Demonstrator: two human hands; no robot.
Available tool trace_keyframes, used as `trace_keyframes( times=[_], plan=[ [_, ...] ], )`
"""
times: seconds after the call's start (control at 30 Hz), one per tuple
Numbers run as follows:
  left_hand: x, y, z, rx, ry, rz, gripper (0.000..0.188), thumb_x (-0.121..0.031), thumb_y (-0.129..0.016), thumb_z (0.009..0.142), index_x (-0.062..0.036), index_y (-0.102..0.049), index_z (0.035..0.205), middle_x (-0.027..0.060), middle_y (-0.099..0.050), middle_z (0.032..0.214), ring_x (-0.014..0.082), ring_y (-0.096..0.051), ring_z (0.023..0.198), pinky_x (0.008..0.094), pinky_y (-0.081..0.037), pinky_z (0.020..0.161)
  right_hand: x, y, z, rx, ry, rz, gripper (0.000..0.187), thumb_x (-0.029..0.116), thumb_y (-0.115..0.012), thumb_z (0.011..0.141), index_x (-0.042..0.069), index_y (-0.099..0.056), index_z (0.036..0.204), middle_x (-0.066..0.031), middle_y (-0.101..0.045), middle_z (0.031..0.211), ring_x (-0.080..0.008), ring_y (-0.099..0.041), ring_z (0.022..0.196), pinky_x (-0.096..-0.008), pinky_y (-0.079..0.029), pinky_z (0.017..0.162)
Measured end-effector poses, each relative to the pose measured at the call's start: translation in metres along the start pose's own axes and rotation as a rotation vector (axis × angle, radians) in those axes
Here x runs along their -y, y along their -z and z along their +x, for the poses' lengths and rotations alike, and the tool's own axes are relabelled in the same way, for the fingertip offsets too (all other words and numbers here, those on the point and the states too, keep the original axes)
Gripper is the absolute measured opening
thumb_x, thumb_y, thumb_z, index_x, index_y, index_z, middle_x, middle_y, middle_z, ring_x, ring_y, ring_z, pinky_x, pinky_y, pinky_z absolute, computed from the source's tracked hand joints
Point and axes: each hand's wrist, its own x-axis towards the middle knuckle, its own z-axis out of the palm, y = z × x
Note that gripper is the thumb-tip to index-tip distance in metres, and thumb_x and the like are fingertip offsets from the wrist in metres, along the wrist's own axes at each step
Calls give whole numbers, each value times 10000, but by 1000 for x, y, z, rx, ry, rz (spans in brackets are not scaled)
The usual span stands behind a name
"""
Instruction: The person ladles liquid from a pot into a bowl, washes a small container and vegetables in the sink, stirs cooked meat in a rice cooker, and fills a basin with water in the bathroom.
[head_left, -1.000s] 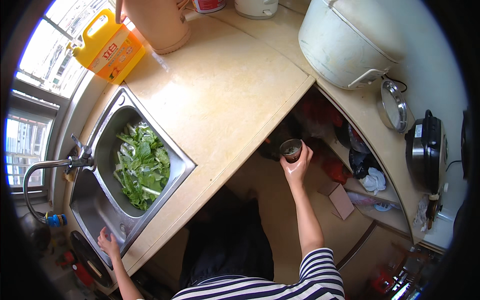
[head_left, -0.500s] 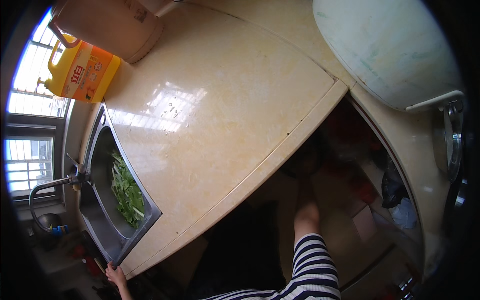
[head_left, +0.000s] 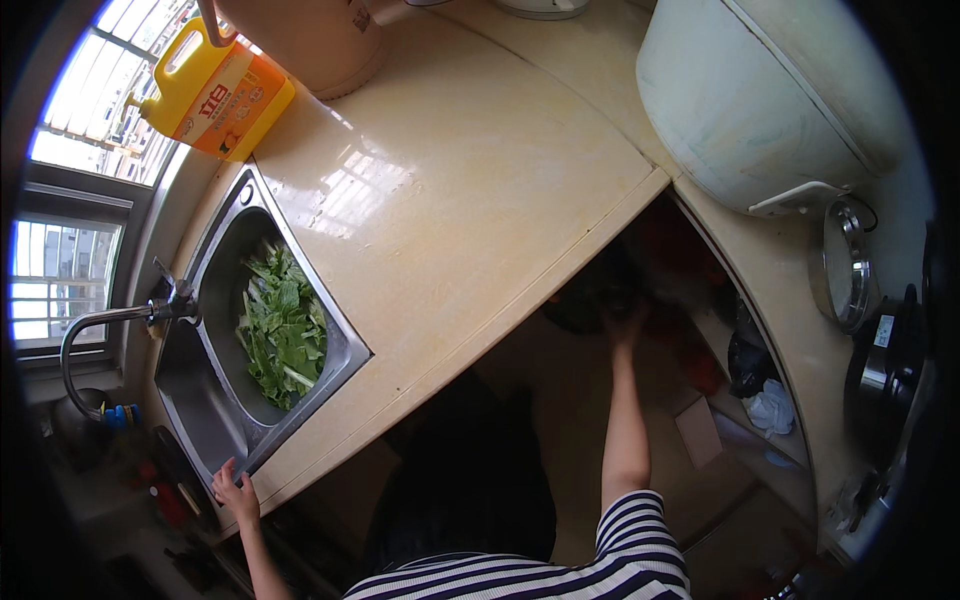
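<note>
My left hand (head_left: 235, 490) rests at the near corner of the steel sink (head_left: 345, 362), its fingers apart and holding nothing. Leafy green vegetables (head_left: 285, 330) lie in the larger basin of that sink. Down in the dark space below the counter, my right arm reaches forward. The fingers of my right hand (head_left: 625, 322) seem closed at a dark, rounded thing (head_left: 575, 308); shadow hides what it is.
A curved faucet (head_left: 110, 318) stands behind the sink. The counter (head_left: 480, 200) holds a yellow jug (head_left: 225, 105), a pinkish pitcher (head_left: 300, 40) and a large whitish rounded container (head_left: 750, 110). Lidded cookware (head_left: 845, 265) is at right; bags (head_left: 768, 405) lie below.
The view has shifted, bringing the sink further in. My right hand has come out of deeper shadow, nearer the counter edge. My left hand stays at the sink corner, fingers more spread.
</note>
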Motion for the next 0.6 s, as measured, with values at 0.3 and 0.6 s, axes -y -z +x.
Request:
trace_keyframes(
  times=[0.3,0.6],
  plan=[
    [-111,80,17,-185,-682,-688,315,20,-627,667,-80,-614,965,77,-566,907,250,-496,846,356,-378,761,323,-12,-158,572,258,401,695,2,-724,609,24,-323,1177,-121,-445,1108,-205,-468,1026,-328,-400,878],
    [24,54,41,-105,-943,-1005,346,-63,-661,667,-71,-595,1006,69,-596,909,216,-553,727,312,-464,631,427,-197,-369,1265,320,368,688,124,-797,575,32,-422,1144,-89,-535,1057,-182,-535,951,-305,-428,827]
  ],
)
